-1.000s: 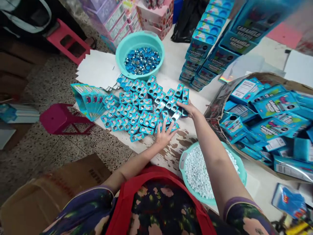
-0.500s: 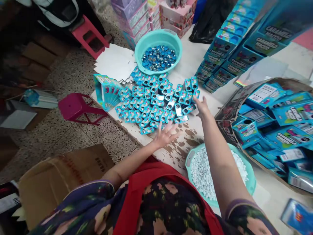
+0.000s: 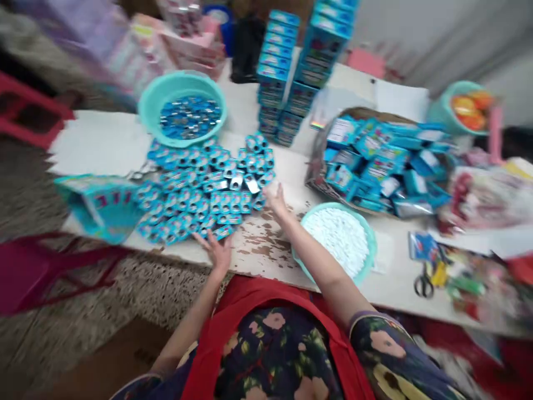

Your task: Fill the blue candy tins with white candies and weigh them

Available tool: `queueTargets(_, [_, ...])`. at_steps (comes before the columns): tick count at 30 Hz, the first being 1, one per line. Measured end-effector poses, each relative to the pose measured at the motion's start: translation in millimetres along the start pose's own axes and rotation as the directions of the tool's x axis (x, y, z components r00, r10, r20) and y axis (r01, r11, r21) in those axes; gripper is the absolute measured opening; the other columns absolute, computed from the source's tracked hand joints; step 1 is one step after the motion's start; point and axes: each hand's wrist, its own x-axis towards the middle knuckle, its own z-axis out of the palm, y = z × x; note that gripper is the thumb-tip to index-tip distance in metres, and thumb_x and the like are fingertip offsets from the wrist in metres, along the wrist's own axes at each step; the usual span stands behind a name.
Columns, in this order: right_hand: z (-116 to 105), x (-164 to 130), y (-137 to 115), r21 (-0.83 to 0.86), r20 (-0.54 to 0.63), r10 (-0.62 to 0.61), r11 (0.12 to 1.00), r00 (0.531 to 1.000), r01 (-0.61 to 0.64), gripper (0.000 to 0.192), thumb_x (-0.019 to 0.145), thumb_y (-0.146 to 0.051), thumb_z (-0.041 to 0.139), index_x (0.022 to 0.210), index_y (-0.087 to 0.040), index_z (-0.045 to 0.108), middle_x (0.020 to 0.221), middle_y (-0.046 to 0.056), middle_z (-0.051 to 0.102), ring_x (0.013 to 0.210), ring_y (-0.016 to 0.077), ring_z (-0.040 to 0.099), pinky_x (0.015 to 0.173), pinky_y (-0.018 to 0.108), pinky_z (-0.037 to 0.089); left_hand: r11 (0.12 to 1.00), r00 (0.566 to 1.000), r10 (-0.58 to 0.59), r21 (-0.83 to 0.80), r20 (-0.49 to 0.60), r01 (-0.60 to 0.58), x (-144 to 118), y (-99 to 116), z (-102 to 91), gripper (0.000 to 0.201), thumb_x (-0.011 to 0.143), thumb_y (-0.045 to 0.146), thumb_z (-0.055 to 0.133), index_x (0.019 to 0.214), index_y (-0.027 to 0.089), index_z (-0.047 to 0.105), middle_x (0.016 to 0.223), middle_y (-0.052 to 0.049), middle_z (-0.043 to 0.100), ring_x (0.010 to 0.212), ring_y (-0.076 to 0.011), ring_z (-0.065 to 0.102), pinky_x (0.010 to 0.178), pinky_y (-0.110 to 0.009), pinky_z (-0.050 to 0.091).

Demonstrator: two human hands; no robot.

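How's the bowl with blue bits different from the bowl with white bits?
The far bowl holds blue and silver bits, but the near bowl holds white bits. The far bowl shows bare wall inside; the near bowl's bits spread almost to the rim. The far bowl stands behind the small boxes, the near bowl to their right. Both are round and turquoise.

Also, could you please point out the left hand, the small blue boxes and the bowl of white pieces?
Left hand (image 3: 220, 251), head view: the back of the hand.
Small blue boxes (image 3: 203, 195), head view: near the middle of the group.
Bowl of white pieces (image 3: 372, 244), head view: its right rim.
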Motion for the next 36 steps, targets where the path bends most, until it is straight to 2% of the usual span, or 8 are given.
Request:
queueTargets(3, [-44.9, -68.4, -1.8, -0.139, -0.149, -0.109, 0.986, 0.983, 0.088, 0.068, 0.071, -0.057, 0.073, 0.131, -0.031, 0.055, 0.137, 0.008, 0.057, 0.121, 0.0284, 0.058, 0.107, 0.048, 0.046, 0.969, 0.972, 0.234, 0.078, 0.014, -0.235, -4.7, -5.4, -25.1, 0.091, 0.087, 0.035, 0.063, 0.155, 0.029, 0.001, 0.164, -0.023, -0.006, 0.153, -0.0390, -0.003, 0.117, -0.067, 0.025])
queueTargets(7, [-122.3, -169.1, -2.0, -0.272, -0.358, -0.254, 0.949, 0.898, 0.160, 0.029, 0.082, -0.044, 0.067, 0.110, -0.037, 0.069, 0.115, 0.003, 0.068, 0.103, 0.0247, 0.065, 0.092, 0.044, 0.055, 0.784, 0.784, 0.620, -0.074, 0.031, -0.617, -15.5, 46.5, -26.0, 0.100, 0.086, 0.026, 0.065, 0.154, 0.038, -0.007, 0.165, -0.016, 0.004, 0.154, -0.0332, 0.008, 0.118, -0.059, 0.029])
queueTargets(11, [-222.0, -219.1, 10.9, -0.312, -0.713, -0.244, 0.950, 0.658, 0.015, 0.031, 0.083, -0.043, 0.064, 0.112, -0.032, 0.066, 0.116, 0.007, 0.065, 0.102, 0.0252, 0.064, 0.087, 0.044, 0.056, 0.612, 0.574, 0.790, -0.347, 0.218, -0.711, -48.7, 145.9, 20.7, 0.092, 0.091, 0.035, 0.059, 0.157, 0.029, -0.004, 0.165, -0.021, 0.008, 0.153, -0.0331, 0.015, 0.117, -0.053, 0.034])
queueTargets(14, [-308.3, -214.9, 17.9, -0.399, -0.808, -0.322, 0.915, 0.493, -0.056, 0.041, 0.082, -0.045, 0.062, 0.118, -0.025, 0.062, 0.121, 0.011, 0.061, 0.106, 0.0266, 0.061, 0.087, 0.046, 0.056, 0.656, 0.481, 0.735, -0.322, 0.477, -0.683, -85.4, 205.3, 58.3, 0.087, 0.089, 0.051, 0.057, 0.158, 0.017, 0.017, 0.163, -0.025, 0.013, 0.152, -0.0402, 0.011, 0.118, -0.059, 0.026])
queueTargets(17, [-401.6, -180.9, 13.2, -0.574, -0.750, -0.445, 0.805, 0.490, -0.148, 0.046, 0.081, -0.045, 0.060, 0.121, -0.022, 0.059, 0.122, 0.014, 0.059, 0.116, 0.0302, 0.056, 0.097, 0.052, 0.049, 0.770, 0.594, 0.566, -0.109, 0.572, -0.628, -113.4, 239.5, 82.7, 0.090, 0.083, 0.062, 0.059, 0.155, 0.014, 0.032, 0.163, -0.025, 0.014, 0.150, -0.0489, 0.005, 0.117, -0.068, 0.014])
queueTargets(22, [-510.6, -92.8, 10.7, -0.722, -0.571, -0.388, 0.657, 0.723, -0.218, 0.055, 0.083, -0.055, 0.061, 0.123, -0.019, 0.053, 0.142, 0.021, 0.043, 0.139, 0.0406, 0.030, 0.107, 0.068, 0.032, 0.866, 0.793, 0.448, 0.021, 0.413, -0.500, -114.0, 264.7, 108.0, 0.078, 0.084, 0.060, 0.059, 0.148, 0.018, 0.045, 0.160, -0.018, 0.029, 0.149, -0.0428, 0.018, 0.120, -0.060, 0.012])
queueTargets(31, [-509.7, -68.5, 16.8, -0.757, -0.389, -0.324, 0.647, 0.862, -0.098, 0.061, 0.077, -0.061, 0.069, 0.116, -0.019, 0.050, 0.128, 0.017, 0.052, 0.126, 0.0393, 0.046, 0.100, 0.060, 0.042, 0.939, 0.895, 0.331, -0.010, 0.300, -0.344, -92.0, 286.8, 132.9, 0.031, 0.082, 0.036, 0.063, 0.104, 0.016, 0.071, 0.112, -0.017, 0.061, 0.112, -0.0307, 0.057, 0.103, -0.043, 0.039])
queueTargets(36, [-502.9, -128.5, 5.5, -0.497, -0.497, -0.320, 0.867, 0.807, 0.037, 0.067, 0.074, -0.063, 0.068, 0.125, -0.027, 0.043, 0.127, 0.010, 0.056, 0.125, 0.0351, 0.053, 0.098, 0.056, 0.048, 0.975, 0.939, 0.168, -0.189, 0.300, -0.114, -98.4, 294.0, 126.1, 0.019, 0.076, 0.030, 0.066, 0.090, 0.017, 0.070, 0.099, -0.009, 0.068, 0.103, -0.0251, 0.062, 0.098, -0.035, 0.044])
